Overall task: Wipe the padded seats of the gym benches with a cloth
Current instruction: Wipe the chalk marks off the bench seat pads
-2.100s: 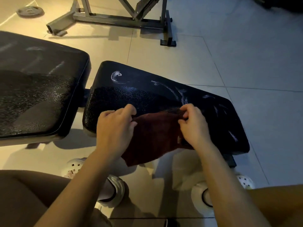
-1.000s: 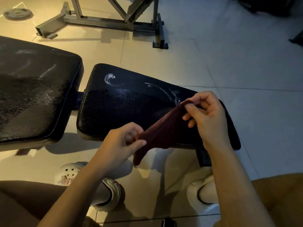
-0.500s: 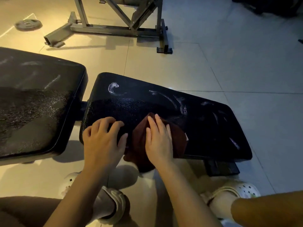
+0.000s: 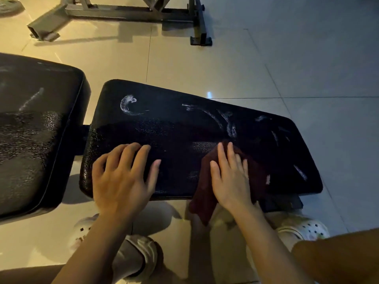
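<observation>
A black padded bench seat (image 4: 180, 128) lies across the middle, with white smears near its far edge and right end. A dark red cloth (image 4: 257, 173) lies on the seat's near right part, and one end hangs over the front edge. My right hand (image 4: 229, 177) presses flat on the cloth with straight fingers. My left hand (image 4: 123, 177) rests flat on the bare seat near its left end, fingers spread. A second, larger black pad (image 4: 34, 130) sits to the left, also streaked white.
A grey metal equipment frame (image 4: 127, 13) stands on the tiled floor beyond the bench. A weight plate (image 4: 9, 6) lies at the top left. My knees and white clogs (image 4: 303, 230) are below the seat's front edge.
Both hands first held the cloth stretched above the seat. The left hand then let go, and the right hand laid the cloth down and has slid it rightward along the seat.
</observation>
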The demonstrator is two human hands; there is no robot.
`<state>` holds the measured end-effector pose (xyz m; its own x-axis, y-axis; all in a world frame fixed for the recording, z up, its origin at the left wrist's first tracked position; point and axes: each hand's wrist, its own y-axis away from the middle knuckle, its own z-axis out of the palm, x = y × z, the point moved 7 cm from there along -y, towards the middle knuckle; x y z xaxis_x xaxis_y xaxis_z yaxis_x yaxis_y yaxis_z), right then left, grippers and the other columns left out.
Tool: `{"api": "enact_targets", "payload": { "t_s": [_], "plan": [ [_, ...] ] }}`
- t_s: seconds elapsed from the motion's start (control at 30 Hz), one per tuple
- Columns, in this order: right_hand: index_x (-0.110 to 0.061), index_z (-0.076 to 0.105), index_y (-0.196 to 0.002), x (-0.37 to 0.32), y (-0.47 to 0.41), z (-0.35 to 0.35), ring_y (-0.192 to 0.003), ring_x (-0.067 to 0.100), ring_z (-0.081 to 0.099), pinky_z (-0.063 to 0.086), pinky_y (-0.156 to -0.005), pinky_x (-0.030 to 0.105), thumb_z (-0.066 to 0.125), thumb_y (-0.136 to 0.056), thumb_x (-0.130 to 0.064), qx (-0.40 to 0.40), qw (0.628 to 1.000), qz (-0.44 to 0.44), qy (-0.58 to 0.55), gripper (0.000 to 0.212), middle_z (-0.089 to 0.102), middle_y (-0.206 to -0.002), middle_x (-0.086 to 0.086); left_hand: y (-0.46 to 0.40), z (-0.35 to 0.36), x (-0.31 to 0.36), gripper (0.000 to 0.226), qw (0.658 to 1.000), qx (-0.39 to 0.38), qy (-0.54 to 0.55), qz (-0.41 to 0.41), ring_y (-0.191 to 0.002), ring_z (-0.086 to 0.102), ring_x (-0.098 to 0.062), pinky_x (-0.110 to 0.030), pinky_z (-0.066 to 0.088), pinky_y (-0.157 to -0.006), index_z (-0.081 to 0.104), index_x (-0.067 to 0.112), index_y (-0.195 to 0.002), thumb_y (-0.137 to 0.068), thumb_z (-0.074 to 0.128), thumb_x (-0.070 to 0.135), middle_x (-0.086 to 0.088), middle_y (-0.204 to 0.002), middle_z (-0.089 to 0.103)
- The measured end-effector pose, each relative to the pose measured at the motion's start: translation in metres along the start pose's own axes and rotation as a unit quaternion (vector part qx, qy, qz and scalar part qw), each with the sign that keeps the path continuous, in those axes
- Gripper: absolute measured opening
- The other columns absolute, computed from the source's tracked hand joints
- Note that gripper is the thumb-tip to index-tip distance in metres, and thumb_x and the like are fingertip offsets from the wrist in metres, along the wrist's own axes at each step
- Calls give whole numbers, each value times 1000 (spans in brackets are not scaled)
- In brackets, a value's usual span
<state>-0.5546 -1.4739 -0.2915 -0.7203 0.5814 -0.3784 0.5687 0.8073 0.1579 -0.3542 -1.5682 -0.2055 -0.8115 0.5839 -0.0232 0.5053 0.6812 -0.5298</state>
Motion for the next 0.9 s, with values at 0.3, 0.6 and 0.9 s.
{"api": "enact_targets", "payload": {
  "t_s": [0.3, 0.6, 0.9],
  "plan": [
    [-37, 2, -154, -41, -5, -2, -146, 6, -1, -12, -118, 30, 6, -96, -60, -16, 987, -159, -27, 63, -9, -162, -11, 1, -1, 0, 40, 1000, -17, 9, 25, -110, 55, -30, -45, 35, -89, 63, 14, -119, -99, 41, 41, -9, -118, 65],
    [-26, 5, -156, 54, -15, -7, -150, 21, 8, -1, -122, 39, 16, -103, -48, 13, 999, 49, -4, 58, -1, -163, -2, 3, -1, 4, 35, 999, 41, -6, 28, -106, 61, -32, -43, 40, -80, 71, 11, -103, -99, 48, 37, -10, -110, 70],
    [-33, 3, -154, -66, 6, -2, -139, 0, -2, -12, -118, 30, 8, -97, -55, -36, 972, -228, -38, 62, -8, -158, -15, 2, 1, 5, 38, 1000, 7, -10, 19, -109, 55, -33, -44, 36, -83, 67, 10, -108, -99, 43, 39, -13, -113, 67]
  ]
}}
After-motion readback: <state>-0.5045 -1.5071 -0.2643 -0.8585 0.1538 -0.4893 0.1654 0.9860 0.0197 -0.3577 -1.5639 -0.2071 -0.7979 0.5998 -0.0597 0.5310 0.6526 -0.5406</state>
